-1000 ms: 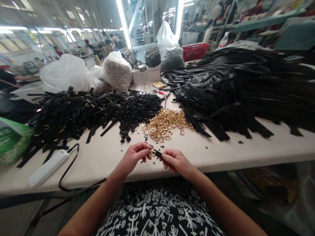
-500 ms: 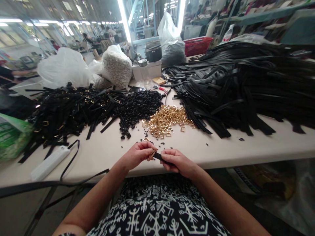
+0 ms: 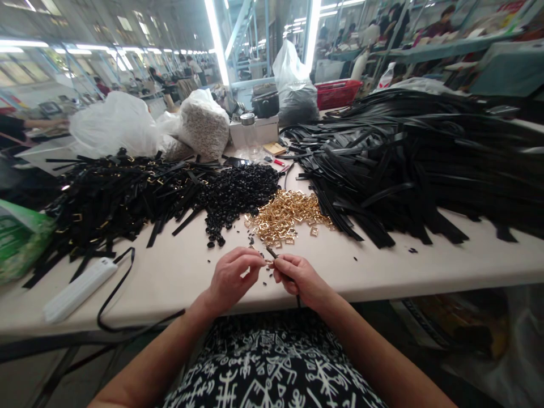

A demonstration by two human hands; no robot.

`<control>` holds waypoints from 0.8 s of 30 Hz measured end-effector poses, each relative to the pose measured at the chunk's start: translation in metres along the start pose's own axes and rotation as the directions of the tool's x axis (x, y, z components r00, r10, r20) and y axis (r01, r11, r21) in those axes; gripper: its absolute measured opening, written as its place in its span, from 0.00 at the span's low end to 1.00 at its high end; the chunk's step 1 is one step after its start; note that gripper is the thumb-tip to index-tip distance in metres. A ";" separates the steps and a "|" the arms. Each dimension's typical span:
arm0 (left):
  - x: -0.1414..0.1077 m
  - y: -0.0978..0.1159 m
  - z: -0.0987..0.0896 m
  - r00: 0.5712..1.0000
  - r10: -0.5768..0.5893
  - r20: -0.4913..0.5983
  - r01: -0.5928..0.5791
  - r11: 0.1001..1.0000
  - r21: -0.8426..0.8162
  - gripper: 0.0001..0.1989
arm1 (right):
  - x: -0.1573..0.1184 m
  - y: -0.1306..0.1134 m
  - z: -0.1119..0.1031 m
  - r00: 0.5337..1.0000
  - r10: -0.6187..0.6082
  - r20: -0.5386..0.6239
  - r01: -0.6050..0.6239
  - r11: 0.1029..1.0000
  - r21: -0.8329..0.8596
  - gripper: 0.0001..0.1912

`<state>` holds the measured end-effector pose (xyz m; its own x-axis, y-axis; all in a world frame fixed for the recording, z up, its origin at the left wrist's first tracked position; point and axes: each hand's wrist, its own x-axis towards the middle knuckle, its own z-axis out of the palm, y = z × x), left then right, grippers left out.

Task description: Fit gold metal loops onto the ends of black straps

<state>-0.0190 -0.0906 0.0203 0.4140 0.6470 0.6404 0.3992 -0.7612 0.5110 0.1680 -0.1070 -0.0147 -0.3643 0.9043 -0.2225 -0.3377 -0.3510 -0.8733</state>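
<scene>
Over the table's front edge, my right hand (image 3: 300, 276) is closed around a black strap (image 3: 272, 253), whose upper end sticks out past the thumb. A short length of it hangs below the palm. My left hand (image 3: 236, 276) pinches with thumb and forefinger at a small gold buckle (image 3: 269, 262) by the strap; most of the buckle is hidden by fingers. Just beyond the hands lies a heap of gold buckles (image 3: 293, 212). Behind and left of it is a pile of small black loops (image 3: 242, 190).
Black straps (image 3: 382, 170) cover the table's right side; straps with buckles (image 3: 114, 198) are heaped left. A white power strip (image 3: 80, 289) with a cord lies front left, near a green bag (image 3: 21, 238). Plastic bags (image 3: 204, 122), a jar (image 3: 249, 130) and a red basket (image 3: 338, 93) stand behind.
The strap has turned from lying slantwise between both hands to pointing up out of my right hand. The left fingers have shifted on the buckle, and the view has tilted up slightly.
</scene>
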 end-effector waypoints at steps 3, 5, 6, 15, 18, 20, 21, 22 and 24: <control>-0.001 -0.003 0.000 0.989 0.140 0.056 -0.144 0.987 0.066 0.09 | 0.001 -0.002 0.006 0.999 0.025 0.029 -0.025 1.000 0.017 0.19; -0.003 -0.005 0.001 0.981 0.174 0.089 -0.182 0.980 0.083 0.09 | 0.002 -0.001 0.009 0.999 0.036 0.011 -0.036 0.999 0.010 0.17; -0.004 -0.005 0.002 0.979 0.176 0.099 -0.185 0.979 0.087 0.09 | 0.002 -0.001 0.009 0.999 0.037 -0.004 -0.037 0.999 0.001 0.16; -0.003 0.001 0.010 0.832 -0.509 0.220 0.553 0.740 -0.383 0.06 | -0.003 -0.001 0.006 0.957 -0.252 -0.145 0.165 0.881 -0.444 0.13; 0.000 -0.001 0.013 0.732 -0.571 0.371 0.675 0.540 -0.502 0.10 | -0.004 -0.002 0.008 0.949 -0.283 -0.139 0.184 0.855 -0.484 0.14; 0.000 -0.003 0.014 0.706 -0.582 0.404 0.700 0.488 -0.521 0.11 | -0.004 -0.001 0.007 0.954 -0.270 -0.133 0.181 0.866 -0.466 0.14; 0.001 -0.004 0.014 0.700 -0.588 0.405 0.706 0.481 -0.520 0.11 | -0.003 -0.001 0.006 0.955 -0.264 -0.135 0.179 0.876 -0.447 0.14; 0.001 -0.004 0.013 0.695 -0.598 0.400 0.710 0.480 -0.516 0.10 | -0.002 0.000 0.005 0.953 -0.265 -0.147 0.180 0.886 -0.428 0.14; 0.002 -0.004 0.011 0.688 -0.628 0.364 0.711 0.480 -0.514 0.09 | -0.001 0.001 0.001 0.941 -0.280 -0.190 0.189 0.901 -0.390 0.14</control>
<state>-0.0108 -0.0859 0.0138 0.3316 0.9392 -0.0891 0.0650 0.0715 0.9953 0.1670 -0.1087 -0.0153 -0.0834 0.9954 -0.0472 -0.0347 -0.0502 -0.9981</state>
